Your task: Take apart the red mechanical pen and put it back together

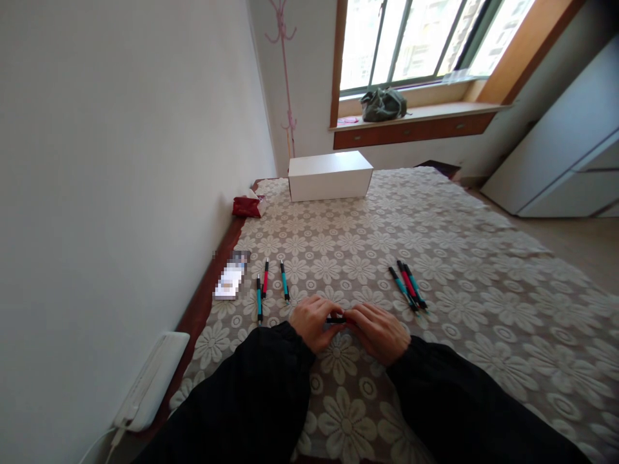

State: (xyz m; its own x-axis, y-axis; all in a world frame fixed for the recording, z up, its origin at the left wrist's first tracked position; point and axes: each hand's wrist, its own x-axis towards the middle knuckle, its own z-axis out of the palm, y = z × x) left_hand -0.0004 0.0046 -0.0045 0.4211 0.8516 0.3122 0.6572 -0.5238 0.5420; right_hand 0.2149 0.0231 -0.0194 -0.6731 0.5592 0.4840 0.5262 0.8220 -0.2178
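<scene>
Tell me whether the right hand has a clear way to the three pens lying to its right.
Probably yes. The right hand is busy pinching a pen together with the left hand, but only bare tablecloth lies between it and the three pens.

There are seven pens: three on the left [265,278], three on the right [407,286], one in the hands [335,319]. One white box [330,175].
</scene>
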